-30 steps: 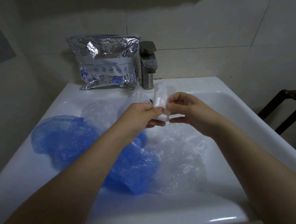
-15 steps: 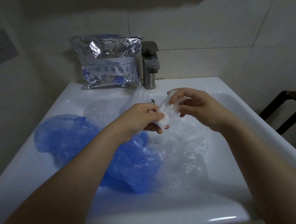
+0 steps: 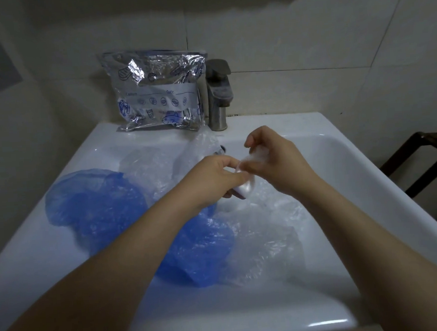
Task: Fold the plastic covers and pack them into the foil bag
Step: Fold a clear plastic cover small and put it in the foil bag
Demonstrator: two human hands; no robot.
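While we compress clear folded cover (image 3: 244, 183) over sink (image 3: 363, 176) middle, slick film likely to spring open if pinch slackens; bundle could drop onto loose covers below. Left hand (image 3: 214, 177) curled, pinching lower end; right hand (image 3: 274, 161) arched above, fingertips gripping upper end. Blue cover (image 3: 98, 199) and clear cover (image 3: 264, 250) unfolded in basin. Foil bag (image 3: 157, 94) upright at sink back edge, beside tap (image 3: 218, 93).

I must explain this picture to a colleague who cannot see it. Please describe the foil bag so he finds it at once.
Find the white sink, then the metal tap on its back ledge. The foil bag stands just left of the tap, against the wall. Unlike the soft plastic covers in the basin, it is crinkled silver with blue drawings.
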